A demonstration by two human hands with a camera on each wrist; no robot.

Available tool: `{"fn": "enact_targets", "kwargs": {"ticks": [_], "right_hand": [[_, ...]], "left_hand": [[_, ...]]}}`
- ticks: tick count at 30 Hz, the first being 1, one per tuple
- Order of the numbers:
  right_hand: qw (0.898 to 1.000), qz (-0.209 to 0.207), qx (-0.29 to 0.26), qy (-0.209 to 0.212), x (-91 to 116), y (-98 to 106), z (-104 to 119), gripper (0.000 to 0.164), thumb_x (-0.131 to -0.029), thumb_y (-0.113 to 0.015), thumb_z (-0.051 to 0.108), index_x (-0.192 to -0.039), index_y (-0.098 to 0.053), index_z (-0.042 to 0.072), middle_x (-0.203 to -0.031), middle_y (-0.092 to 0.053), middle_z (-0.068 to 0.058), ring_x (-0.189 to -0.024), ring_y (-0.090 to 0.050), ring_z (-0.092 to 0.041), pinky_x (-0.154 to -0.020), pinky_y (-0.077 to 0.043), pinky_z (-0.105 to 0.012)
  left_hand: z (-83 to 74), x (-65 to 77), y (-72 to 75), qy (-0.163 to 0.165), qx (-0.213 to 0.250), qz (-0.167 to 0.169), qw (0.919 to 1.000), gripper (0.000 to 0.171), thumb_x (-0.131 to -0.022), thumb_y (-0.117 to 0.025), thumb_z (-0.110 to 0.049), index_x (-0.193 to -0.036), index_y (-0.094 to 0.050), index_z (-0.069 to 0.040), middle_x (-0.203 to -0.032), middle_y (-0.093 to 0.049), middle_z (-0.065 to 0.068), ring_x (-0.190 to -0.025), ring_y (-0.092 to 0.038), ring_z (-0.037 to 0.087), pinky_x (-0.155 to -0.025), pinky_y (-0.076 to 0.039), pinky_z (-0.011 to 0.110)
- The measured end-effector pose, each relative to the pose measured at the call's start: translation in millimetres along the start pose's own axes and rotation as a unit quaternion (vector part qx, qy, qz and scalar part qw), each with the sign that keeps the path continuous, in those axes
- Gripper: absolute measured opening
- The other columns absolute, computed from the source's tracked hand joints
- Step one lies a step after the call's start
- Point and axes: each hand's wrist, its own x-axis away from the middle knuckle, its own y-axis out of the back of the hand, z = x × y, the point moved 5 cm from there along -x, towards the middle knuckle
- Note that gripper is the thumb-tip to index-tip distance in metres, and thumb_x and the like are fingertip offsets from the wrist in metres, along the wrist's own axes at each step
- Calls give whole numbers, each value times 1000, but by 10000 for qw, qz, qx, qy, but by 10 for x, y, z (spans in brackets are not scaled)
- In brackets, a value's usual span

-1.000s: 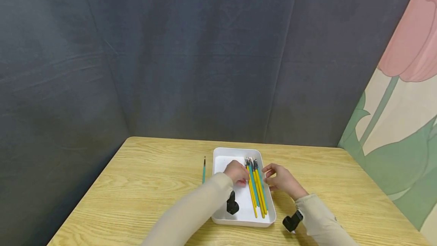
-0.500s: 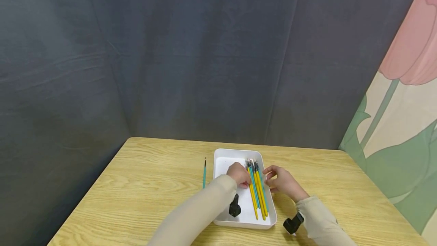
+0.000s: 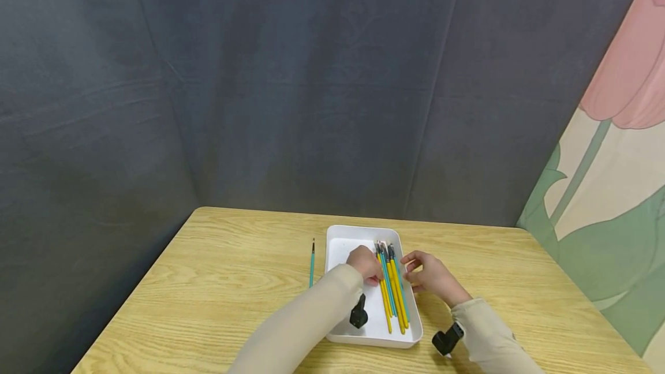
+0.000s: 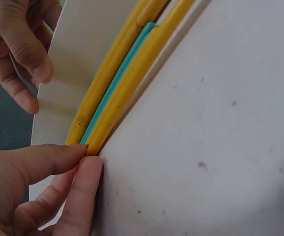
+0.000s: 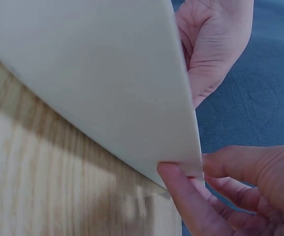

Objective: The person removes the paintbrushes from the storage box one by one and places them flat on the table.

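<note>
A white tray stands on the table with several yellow and teal paintbrushes lying side by side along its right wall, bristles toward the far end. My left hand reaches into the tray; in the left wrist view, its thumb and fingertips pinch a yellow paintbrush at the edge of the bundle. A teal paintbrush lies close beside it. My right hand holds the tray's right wall, thumb at the rim and fingers against the outside.
A single teal paintbrush lies on the wooden table just left of the tray, partly hidden by the left sleeve. Dark cloth hangs behind and to the left. A wall with a painted tulip is at the right.
My left hand has shifted slightly right, closer to the paintbrushes. The right hand stays at the tray's wall. The head view has moved a little.
</note>
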Motion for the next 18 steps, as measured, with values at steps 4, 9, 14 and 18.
{"fn": "enact_targets", "kwargs": {"ticks": [4, 9, 14, 18], "right_hand": [[10000, 27, 17, 32, 3, 5, 7, 30, -86, -64, -5, -115, -57, -3, -98, -53, -15, -81, -57, -21, -67, -60, -37], [10000, -6, -23, -37, -1, 6, -18, 30, -85, -64, -5, -115, -57, -2, -98, -53, -14, -82, -57, -21, -68, -60, -37], [10000, 4, -19, -37, -10, 2, -24, 30, -86, -63, -6, -115, -57, -2, -99, -53, -14, -82, -56, -22, -68, -60, -37], [10000, -11, -23, -22, -19, 2, -7, 29, -86, -63, -7, -114, -57, -2, -98, -53, -14, -82, -57, -21, -68, -60, -37]], "left_hand": [[-7, 2, 1, 49, -50, 79, 9999, 21, -72, -75, 7, -65, -59, -4, -57, -60, 6, -44, -57, 12, -45, -52, 19], [-19, 8, 6, 30, -160, 172, 9997, 21, -72, -75, 7, -63, -59, -4, -56, -59, 5, -43, -55, 12, -44, -51, 18], [-30, 17, 8, -63, -431, 220, 9988, 21, -70, -76, 7, -63, -59, -3, -54, -59, 4, -41, -53, 11, -42, -49, 17], [-50, 24, 21, -114, -671, 194, 9975, 20, -69, -80, 3, -63, -62, -3, -53, -59, 3, -41, -52, 10, -41, -46, 15]]}}
